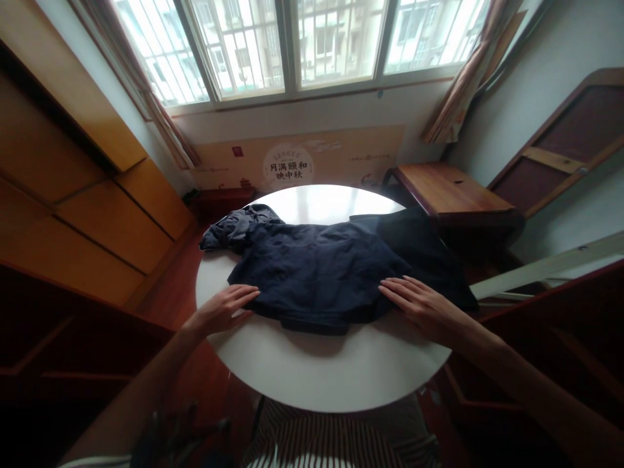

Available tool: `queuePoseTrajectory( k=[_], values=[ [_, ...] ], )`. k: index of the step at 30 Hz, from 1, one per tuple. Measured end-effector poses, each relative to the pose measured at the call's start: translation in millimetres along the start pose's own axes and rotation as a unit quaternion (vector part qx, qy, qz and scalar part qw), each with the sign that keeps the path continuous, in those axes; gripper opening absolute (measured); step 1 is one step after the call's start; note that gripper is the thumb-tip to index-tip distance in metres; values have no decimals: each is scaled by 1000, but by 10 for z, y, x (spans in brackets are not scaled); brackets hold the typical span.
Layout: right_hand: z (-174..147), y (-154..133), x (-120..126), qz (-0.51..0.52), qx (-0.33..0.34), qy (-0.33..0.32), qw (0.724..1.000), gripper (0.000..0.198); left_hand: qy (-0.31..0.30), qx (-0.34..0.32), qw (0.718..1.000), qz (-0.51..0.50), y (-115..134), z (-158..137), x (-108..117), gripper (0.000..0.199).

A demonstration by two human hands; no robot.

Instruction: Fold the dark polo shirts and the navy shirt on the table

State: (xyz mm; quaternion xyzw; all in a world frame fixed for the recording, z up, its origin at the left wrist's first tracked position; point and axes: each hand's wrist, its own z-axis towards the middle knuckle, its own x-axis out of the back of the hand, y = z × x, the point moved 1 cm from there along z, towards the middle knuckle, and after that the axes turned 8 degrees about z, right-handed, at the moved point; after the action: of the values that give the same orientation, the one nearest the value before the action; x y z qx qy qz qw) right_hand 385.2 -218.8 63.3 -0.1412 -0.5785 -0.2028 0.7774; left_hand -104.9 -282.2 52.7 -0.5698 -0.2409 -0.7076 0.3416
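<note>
A dark navy collared garment [316, 266], which looks like a shirt or jacket, lies spread on a round white table [331, 383]. Its collar [314, 325] points toward me. My left hand [229, 307] rests at the garment's left near edge, fingers stretched over the cloth and thumb apart. On the right side my right hand [422, 309] lies with its fingers extended flat on the fabric. Crumpled grey-blue cloth [238, 227] is bunched at the far left. A darker piece of cloth [424, 247] spreads past the table's right edge; whether it belongs to the same garment I cannot tell.
Beyond the table are a printed panel [336, 156] and barred windows [336, 45] with curtains. A wooden side table [453, 188] stands at the back right. Yellow-brown cabinets [107, 208] line the left. Dark wooden furniture [550, 351] flanks me.
</note>
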Motion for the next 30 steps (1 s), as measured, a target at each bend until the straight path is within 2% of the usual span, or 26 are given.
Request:
queuePoseTrajectory(
  k=[3, 6, 10, 15, 21, 26, 30],
  values=[
    [73, 24, -38, -38, -10, -18, 999, 60, 5, 0, 1000, 19, -65, -44, -41, 39],
    [138, -39, -22, -45, -21, -26, 998, 58, 1, -20, 1000, 24, -82, -57, -35, 42],
    [118, -147, -32, -30, -3, -20, 999, 59, 8, -42, 997, 56, -136, -120, -28, 45],
    [235, -231, -221, -67, -3, -10, 998, 58, 33, -2, 994, 108, -228, -86, -121, 48],
    [445, -261, -307, -98, 16, 17, 995, 38, 79, 7, 990, 119, -226, -49, -230, 38],
    [258, -255, -260, -58, 56, 32, 996, 36, 96, -43, 987, 122, -101, -266, -105, 35],
    [186, -297, -165, -25, 59, -17, 998, 33, 69, -82, 991, 79, 78, -289, 79, 21]
  ],
)
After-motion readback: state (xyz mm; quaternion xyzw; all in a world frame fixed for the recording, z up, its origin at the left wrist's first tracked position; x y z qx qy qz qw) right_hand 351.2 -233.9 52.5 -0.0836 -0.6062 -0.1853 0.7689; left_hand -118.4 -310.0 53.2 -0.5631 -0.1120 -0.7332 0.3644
